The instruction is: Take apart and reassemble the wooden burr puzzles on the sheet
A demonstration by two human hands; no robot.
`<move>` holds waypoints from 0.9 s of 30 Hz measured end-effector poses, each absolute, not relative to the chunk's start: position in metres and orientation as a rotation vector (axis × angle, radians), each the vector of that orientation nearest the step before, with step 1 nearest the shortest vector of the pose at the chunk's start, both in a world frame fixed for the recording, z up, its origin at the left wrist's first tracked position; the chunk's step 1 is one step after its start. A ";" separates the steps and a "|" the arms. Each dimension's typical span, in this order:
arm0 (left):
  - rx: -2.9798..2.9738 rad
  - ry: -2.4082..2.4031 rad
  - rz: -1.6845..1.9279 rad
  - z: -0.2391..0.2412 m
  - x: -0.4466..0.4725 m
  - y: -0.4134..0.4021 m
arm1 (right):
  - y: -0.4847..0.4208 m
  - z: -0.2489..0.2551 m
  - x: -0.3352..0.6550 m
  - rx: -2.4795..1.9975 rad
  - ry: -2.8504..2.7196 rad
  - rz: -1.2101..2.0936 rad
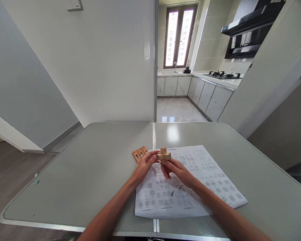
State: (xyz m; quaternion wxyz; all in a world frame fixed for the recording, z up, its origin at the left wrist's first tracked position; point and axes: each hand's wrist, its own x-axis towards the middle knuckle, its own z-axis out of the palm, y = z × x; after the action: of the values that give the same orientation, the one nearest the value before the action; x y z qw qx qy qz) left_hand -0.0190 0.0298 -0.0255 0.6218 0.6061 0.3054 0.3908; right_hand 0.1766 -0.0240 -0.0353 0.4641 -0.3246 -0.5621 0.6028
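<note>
A small wooden burr puzzle [163, 155], made of crossed light-brown blocks, is held up over the paper between both hands. My left hand [145, 164] grips its left side with the fingers closed on it. From below and the right, my right hand [177, 169] holds it too, its fingers curled under the blocks. Beneath the hands lies a large white sheet [190, 194] printed with rows of line diagrams. Just beyond my left hand is a flat orange-brown wooden piece [139, 153] with cut-out slots, partly hidden by the fingers.
The grey folding table [90, 174] has a metal rim and a centre seam. A tiny green bit [36, 182] lies near its left edge. A white wall panel [120, 67] stands behind the table; a kitchen counter [215, 80] with a stove is at the back right.
</note>
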 end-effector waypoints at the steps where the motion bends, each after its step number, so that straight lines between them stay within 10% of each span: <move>1: 1.381 0.713 0.900 -0.026 -0.019 0.030 | -0.024 -0.035 0.177 -0.786 -1.355 1.514; 9: 1.355 0.781 0.911 -0.022 -0.016 0.027 | -0.022 -0.036 0.181 -0.643 -1.295 1.755; 27: 1.582 0.728 1.043 -0.025 -0.015 0.026 | -0.023 -0.043 0.184 -1.070 -1.505 0.887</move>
State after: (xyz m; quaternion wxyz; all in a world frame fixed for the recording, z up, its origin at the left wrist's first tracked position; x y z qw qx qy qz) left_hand -0.0154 0.0264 -0.0250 0.5274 0.6621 0.3047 0.4366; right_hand 0.1840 -0.0232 -0.0434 0.5196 -0.4462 -0.6278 0.3699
